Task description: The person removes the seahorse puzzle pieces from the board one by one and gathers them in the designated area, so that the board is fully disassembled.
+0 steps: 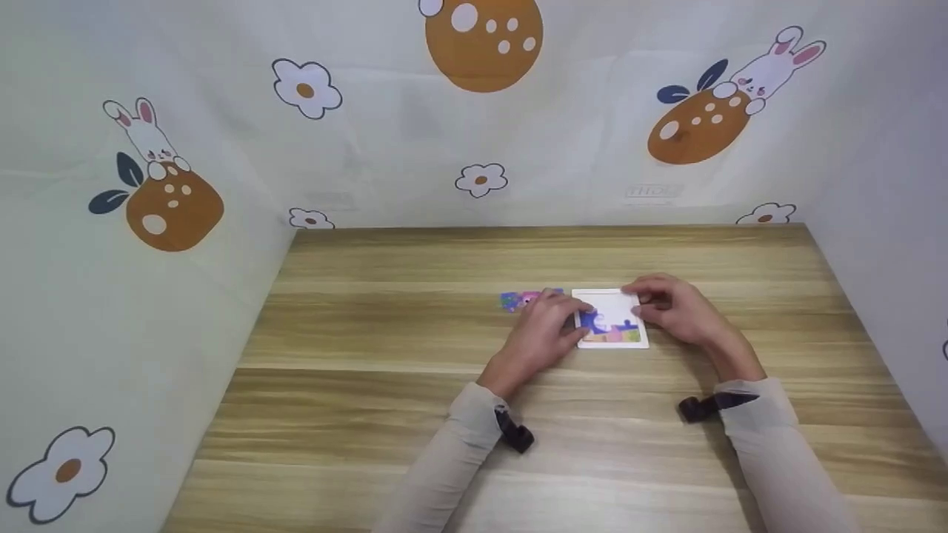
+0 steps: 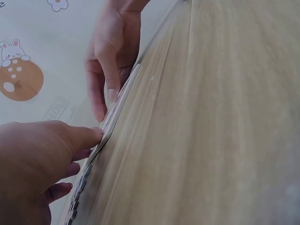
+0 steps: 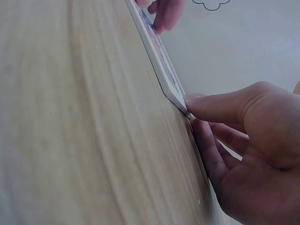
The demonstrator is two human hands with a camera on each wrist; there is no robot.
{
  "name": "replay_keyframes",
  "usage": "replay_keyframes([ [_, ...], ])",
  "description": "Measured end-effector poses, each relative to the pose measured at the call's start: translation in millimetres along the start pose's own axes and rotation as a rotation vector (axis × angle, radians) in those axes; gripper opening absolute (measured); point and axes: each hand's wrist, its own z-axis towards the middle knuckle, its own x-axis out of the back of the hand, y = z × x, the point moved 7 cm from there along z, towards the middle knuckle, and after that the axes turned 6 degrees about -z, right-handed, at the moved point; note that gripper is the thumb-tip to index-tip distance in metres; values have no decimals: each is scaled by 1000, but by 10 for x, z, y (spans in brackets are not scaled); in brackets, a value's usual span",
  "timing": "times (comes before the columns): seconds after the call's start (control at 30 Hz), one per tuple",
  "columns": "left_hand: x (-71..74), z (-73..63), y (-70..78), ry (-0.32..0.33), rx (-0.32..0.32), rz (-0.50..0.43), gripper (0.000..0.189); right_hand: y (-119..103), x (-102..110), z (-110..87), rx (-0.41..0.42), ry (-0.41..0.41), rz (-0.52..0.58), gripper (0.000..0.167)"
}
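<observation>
A small square jigsaw puzzle tray [image 1: 612, 345] with a white rim lies on the table, blue, pink and green pieces along its left and lower sides. The rest of its white bed is bare. My left hand [image 1: 544, 329] lies over the left side, fingertips on the blue part and thumb at the rim; the left wrist view shows that thumb [image 2: 89, 137] extended along the tray edge. My right hand [image 1: 681, 311] holds the upper right corner. Its thumb [image 3: 201, 104] is on the rim in the right wrist view, with a finger bent against the edge.
Loose colourful jigsaw pieces [image 1: 511, 301] lie left of the tray, partly hidden behind the left hand. The wood-grain table [image 1: 355, 414] meets a pale cloth backdrop [image 1: 392, 148] printed with rabbits and flowers at the back and sides. Dark cameras [image 1: 517, 433] sit at both cuffs.
</observation>
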Motion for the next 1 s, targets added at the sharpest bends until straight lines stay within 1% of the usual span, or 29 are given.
replay_keyframes([
  [0.2,20,0,31,19,-40,-91,36,-10,4,9,23,11,31,39],
  [0.33,18,-1,49,23,-54,-124,38,-8,1,10,27,12,43,39],
  [0.63,9,-6,60,29,-57,-149,37,6,-2,2,2,7,18,39],
  [1.0,-3,12,60,46,-37,-166,30,16,-13,14,7,5,22,39],
])
